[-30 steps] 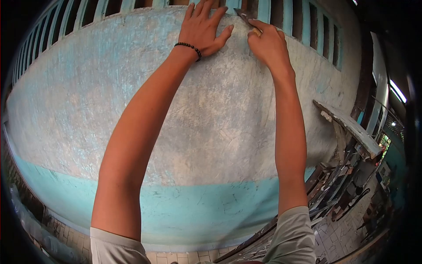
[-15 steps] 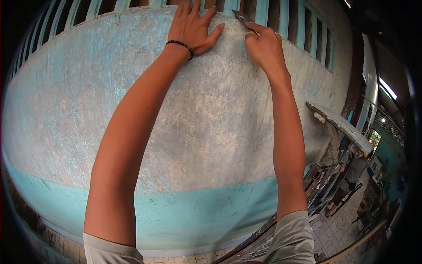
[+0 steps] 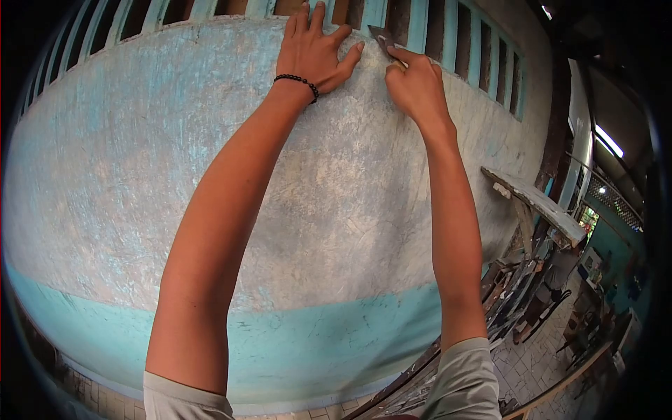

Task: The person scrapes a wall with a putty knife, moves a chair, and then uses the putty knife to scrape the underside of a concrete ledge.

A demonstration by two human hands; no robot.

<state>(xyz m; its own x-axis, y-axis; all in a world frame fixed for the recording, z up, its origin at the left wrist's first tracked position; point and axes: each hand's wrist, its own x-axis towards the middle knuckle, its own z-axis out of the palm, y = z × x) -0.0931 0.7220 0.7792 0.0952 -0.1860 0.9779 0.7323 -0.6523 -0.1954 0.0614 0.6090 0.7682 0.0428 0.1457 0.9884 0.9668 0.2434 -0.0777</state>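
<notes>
My left hand point(image 3: 316, 56) lies open against the upper wall point(image 3: 329, 189), fingers spread, its tips at the edge below the slats. A black beaded bracelet point(image 3: 297, 78) circles that wrist. In my right hand point(image 3: 418, 82) is a scraper point(image 3: 382, 38) with a flat metal blade; a bit of yellowish handle shows by the thumb. The blade's tip meets the wall's top edge at the foot of a turquoise slat point(image 3: 374, 14). Most of the wall is worn grey with blue paint traces, and a turquoise band point(image 3: 329, 336) runs along its bottom.
Turquoise slats with dark gaps line the top. On the right, a wooden ledge point(image 3: 535, 199) juts from the wall above piled wooden pieces point(image 3: 521, 280). Tiled floor point(image 3: 525, 371) and cluttered furniture lie farther right, under a bright light tube point(image 3: 609, 140).
The view has shifted slightly, so the wall and ledge sit a little differently in frame. The scraper's blade has dropped slightly along the edge. My left hand stays spread on the wall.
</notes>
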